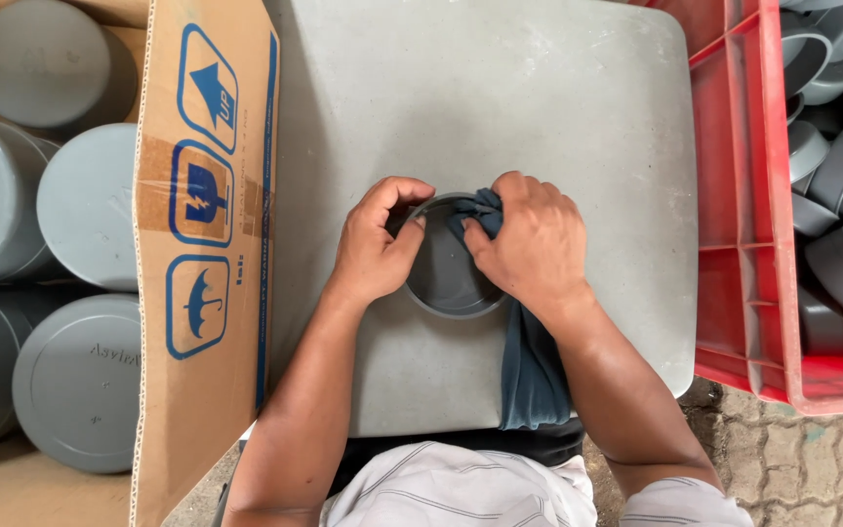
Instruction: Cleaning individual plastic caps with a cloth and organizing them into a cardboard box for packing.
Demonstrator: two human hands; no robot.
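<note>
Grey tabletop (539,117), flanked by a cardboard box (209,244) of stacked grey caps (80,381) on the left, a red crate (743,195) of loose caps on the right. Centred on the tabletop, an open grey pipe cap (446,283). Left hand (375,244) pinched shut on its rim; right hand (529,244) bunched tight around a dark blue cloth (534,381), pressed inside the cap.

Cap (446,278) on table (500,107) centre; carton (202,195) of caps left, crate (739,195) of caps right
</note>
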